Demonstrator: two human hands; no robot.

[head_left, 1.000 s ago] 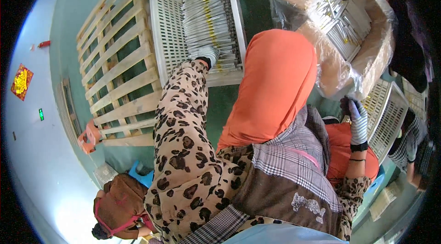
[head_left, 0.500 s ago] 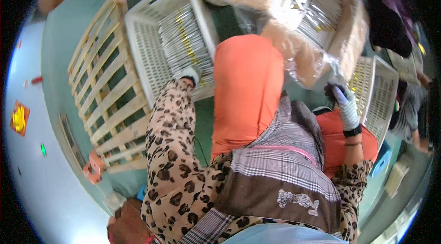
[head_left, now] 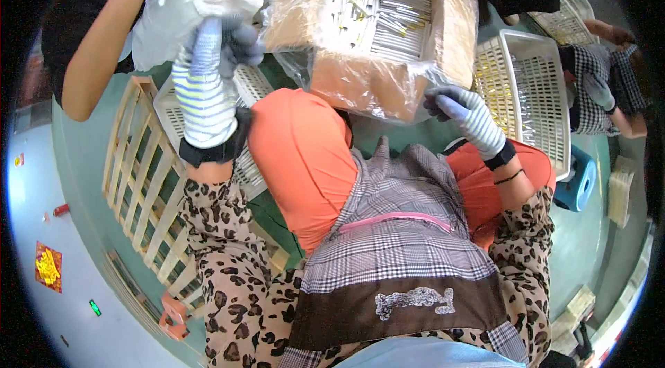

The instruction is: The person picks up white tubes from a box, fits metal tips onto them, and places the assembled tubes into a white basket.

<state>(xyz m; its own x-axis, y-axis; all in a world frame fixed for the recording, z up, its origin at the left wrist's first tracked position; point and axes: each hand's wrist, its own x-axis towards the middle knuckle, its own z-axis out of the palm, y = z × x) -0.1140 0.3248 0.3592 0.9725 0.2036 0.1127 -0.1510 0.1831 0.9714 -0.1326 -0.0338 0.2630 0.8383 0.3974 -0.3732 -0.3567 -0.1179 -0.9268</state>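
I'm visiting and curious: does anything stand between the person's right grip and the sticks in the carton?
Yes: the open carton's near side, draped with clear plastic, lies between the right grip and the white sticks.

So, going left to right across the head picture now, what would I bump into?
Red-and-yellow wall poster, wooden pallet, the person's gloved left hand, big cardboard box, gloved right hand, white crate, blue stool.
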